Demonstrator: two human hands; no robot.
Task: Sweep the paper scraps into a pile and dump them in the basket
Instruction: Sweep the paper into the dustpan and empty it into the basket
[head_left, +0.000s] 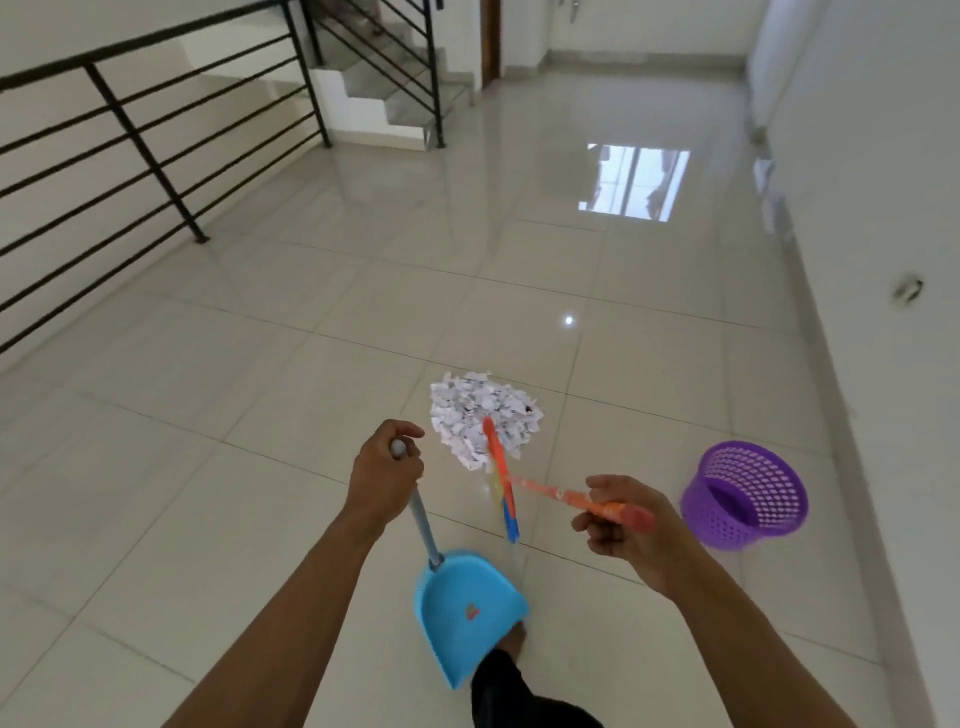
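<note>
White paper scraps (480, 410) lie in one pile on the tiled floor ahead of me. My left hand (384, 478) grips the top of the long handle of a blue dustpan (462, 613), which rests on the floor near my foot. My right hand (623, 525) holds the orange handle of a broom (501, 483); its colourful head stands at the near edge of the pile. A purple mesh basket (745, 493) stands on the floor to the right of my right hand, apart from the pile.
A black metal railing (145, 150) runs along the left, with stairs (384, 88) beyond it. A white wall (883, 260) borders the right side. Glossy floor tiles stretch ahead toward a door at the far end.
</note>
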